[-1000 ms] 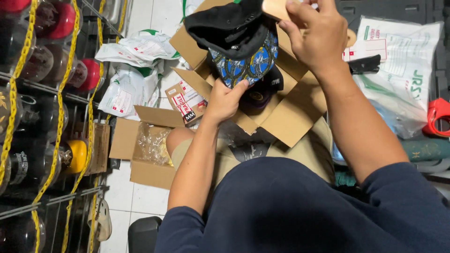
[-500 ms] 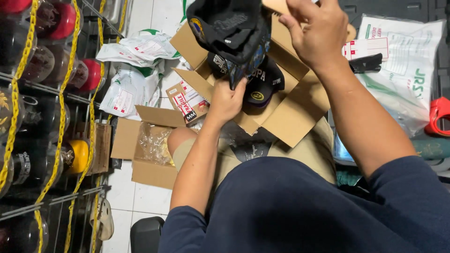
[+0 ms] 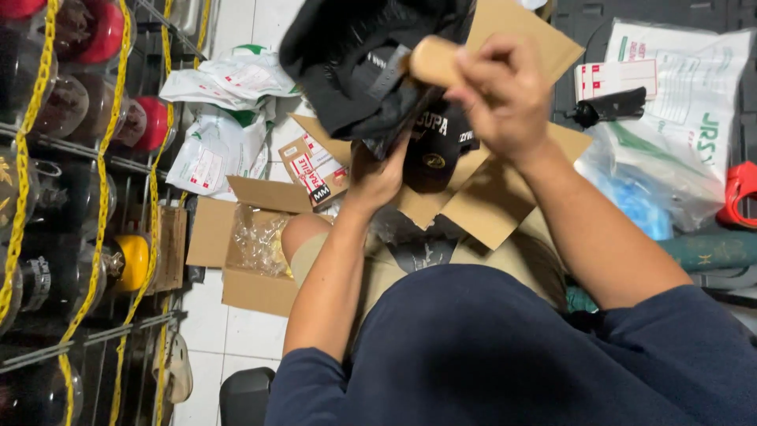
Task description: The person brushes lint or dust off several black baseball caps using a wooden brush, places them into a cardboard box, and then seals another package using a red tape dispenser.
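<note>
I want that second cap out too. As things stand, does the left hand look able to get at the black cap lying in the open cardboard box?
Probably yes. The left hand sits just beside the black cap in the open cardboard box, with nothing between them, though its grip is on the black fabric bundle.

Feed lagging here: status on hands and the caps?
Left hand gripping black cap stack from below. Right hand pinching tan brim. Another black cap sits in open cardboard box. Nothing obstructing.

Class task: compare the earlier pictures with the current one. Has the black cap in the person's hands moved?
Yes. The black cap has risen toward the top of the view, clearing the open cardboard box, which now shows another cap inside.
</note>
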